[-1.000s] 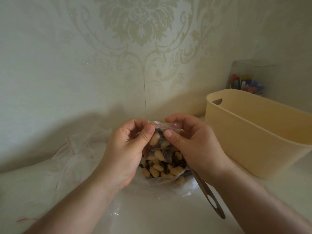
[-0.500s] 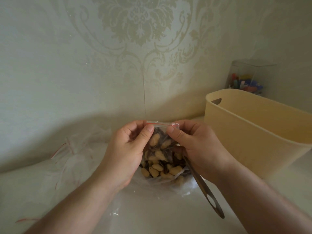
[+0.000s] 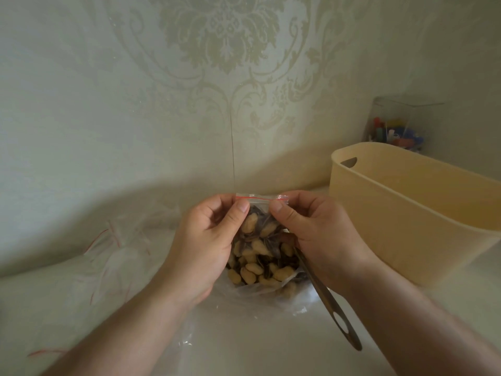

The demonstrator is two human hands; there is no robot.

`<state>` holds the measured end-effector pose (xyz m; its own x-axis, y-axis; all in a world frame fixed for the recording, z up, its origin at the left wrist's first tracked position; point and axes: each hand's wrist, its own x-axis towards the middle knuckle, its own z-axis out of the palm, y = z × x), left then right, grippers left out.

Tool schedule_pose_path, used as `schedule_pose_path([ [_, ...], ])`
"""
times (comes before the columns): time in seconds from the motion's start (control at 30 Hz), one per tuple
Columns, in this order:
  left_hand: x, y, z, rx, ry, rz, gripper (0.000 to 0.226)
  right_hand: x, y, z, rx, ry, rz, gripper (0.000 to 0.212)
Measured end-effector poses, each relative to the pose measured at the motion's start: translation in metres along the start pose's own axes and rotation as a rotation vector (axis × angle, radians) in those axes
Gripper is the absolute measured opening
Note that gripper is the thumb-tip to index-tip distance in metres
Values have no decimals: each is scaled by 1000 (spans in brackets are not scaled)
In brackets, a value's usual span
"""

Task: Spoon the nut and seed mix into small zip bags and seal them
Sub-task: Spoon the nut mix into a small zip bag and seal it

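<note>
Looking down at a pale, glossy counter (image 3: 244, 343) pushed up against a wall (image 3: 135, 104) with cream damask wallpaper, a seam running straight down it. A beige plastic tub (image 3: 406, 218) with a cut-out handle sat on the right, and behind it a clear container (image 3: 395, 128) with colourful bits inside, too blurry to name. A heap of spare zip bags (image 3: 113, 248) with red strips lay on the left, and a bigger clear bag (image 3: 273, 297) was spread under the hands.

The small zip bag (image 3: 260, 240), packed with peanuts and dark seeds, was held upright above the counter in the middle. Left hand (image 3: 208, 245) had its grip pinched on the top left of the bag, thumb pressed just under the red seal. Right hand (image 3: 311, 234) was pinching the top right the same way, with a metal spoon handle (image 3: 330, 308) sticking out from under that palm, so it seemed tucked in the same grip.

Compared to a second earlier, the top edge had been pulled flat and the red strip ran straight across, and both thumbs had moved up closer to it.
</note>
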<state>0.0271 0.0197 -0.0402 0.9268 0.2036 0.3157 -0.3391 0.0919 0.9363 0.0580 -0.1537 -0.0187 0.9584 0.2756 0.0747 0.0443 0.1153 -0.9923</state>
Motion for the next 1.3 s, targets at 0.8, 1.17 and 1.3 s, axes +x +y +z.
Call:
schedule_pose_path([
  [0.8, 2, -2, -3, 46, 50, -14, 15, 2, -3, -7, -193, 76, -91, 9],
  [1.17, 1, -2, -1, 30, 65, -6, 20, -4, -5, 0, -240, 26, -104, 12],
  [1.3, 0, -3, 0, 58, 52, 5, 20, -3, -5, 0, -235, 57, -115, 12],
])
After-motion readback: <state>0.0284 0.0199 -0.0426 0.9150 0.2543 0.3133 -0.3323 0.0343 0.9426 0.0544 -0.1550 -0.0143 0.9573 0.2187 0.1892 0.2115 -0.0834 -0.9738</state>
